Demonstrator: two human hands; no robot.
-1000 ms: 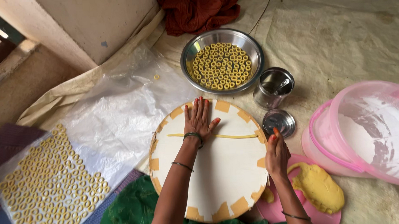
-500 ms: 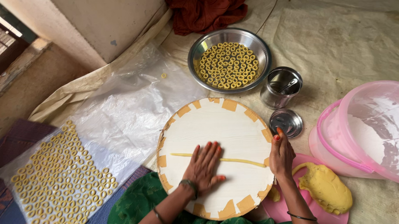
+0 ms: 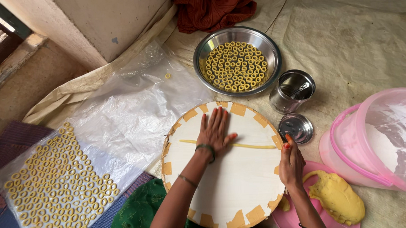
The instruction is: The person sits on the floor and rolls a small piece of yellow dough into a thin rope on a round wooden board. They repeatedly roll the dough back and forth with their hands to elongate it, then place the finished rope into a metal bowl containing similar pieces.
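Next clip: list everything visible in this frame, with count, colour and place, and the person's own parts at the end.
dough rope: one, yellow, thin, across the board under the left hand
round board: one, white with tan tape patches on its edge, centre
steel bowl: one, silver, above the board
dough rings: many, yellow, in the bowl
plastic sheet: clear, left of the board, one stray ring on it
drying rings: many, yellow, lower left on plastic
steel cup: one, right of the bowl
steel lid: one, below the cup
pink tub: one, translucent, right
dough lump: one, yellow, on a pink lid, lower right
red cloth: top
left hand: flat on the rope
right hand: at the board's right edge
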